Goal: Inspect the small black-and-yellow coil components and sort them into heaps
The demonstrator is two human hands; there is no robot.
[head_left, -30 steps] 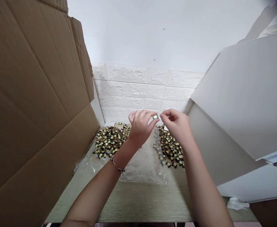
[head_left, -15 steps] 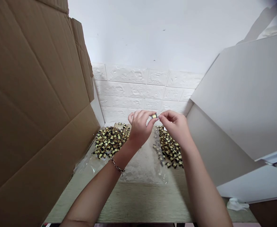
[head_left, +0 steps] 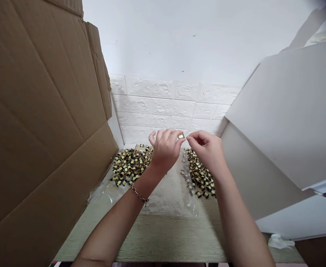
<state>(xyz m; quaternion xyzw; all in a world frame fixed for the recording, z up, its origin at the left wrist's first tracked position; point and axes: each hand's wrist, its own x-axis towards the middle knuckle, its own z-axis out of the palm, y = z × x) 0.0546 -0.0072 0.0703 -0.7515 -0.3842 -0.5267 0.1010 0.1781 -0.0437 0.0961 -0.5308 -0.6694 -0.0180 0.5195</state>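
Observation:
A small component with a yellow middle and dark ends (head_left: 181, 137) is pinched between the thumb and forefinger of my left hand (head_left: 166, 147). Just right of it, my right hand (head_left: 206, 147) has its thumb and forefinger pressed together beside the component's end; anything between those fingertips is too small to make out. Below and left of my left hand lies a pile of similar yellow and black components (head_left: 128, 165). Another such pile (head_left: 200, 176) sits beneath my right hand, partly hidden by the right forearm.
Clear plastic sheeting (head_left: 168, 200) covers part of the wooden table (head_left: 168, 237). A tall cardboard panel (head_left: 40, 111) stands at the left, and white panels (head_left: 288, 118) at the right. White brick-pattern wall (head_left: 163, 89) lies behind. A crumpled white item (head_left: 281, 241) rests at the lower right.
The component in my left hand has tilted slightly. A small gap now shows between it and my right fingertips. The whole view has shifted a little.

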